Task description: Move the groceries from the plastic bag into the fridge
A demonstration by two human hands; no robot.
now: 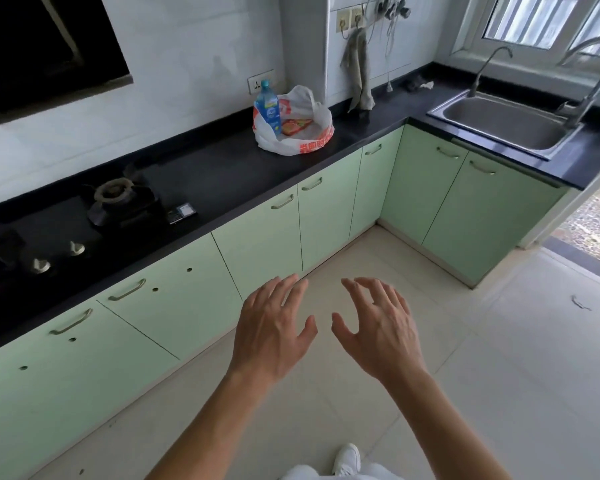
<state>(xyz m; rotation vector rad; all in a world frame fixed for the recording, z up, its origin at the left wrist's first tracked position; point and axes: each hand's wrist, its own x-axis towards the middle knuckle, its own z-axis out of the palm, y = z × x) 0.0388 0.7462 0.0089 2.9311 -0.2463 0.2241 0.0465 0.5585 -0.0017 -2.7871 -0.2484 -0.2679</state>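
Now | plastic bag (pixel 293 135) | well apart from left grip (pixel 269 327), right grip (pixel 381 329)

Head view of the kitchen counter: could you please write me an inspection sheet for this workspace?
Surface: black stone countertop, L-shaped.
Job's things: white-and-red plastic bag open on it, blue-labelled clear bottle upright inside beside red-yellow packet; fridge unseen.
Clutter: grey cloth hanging on wall; small dark box by burner.
Grippers: left hand, right hand open, empty, over floor.
Cables: cords dangling from wall sockets.
Surroundings: pale green cabinets, steel sink, black gas hob.
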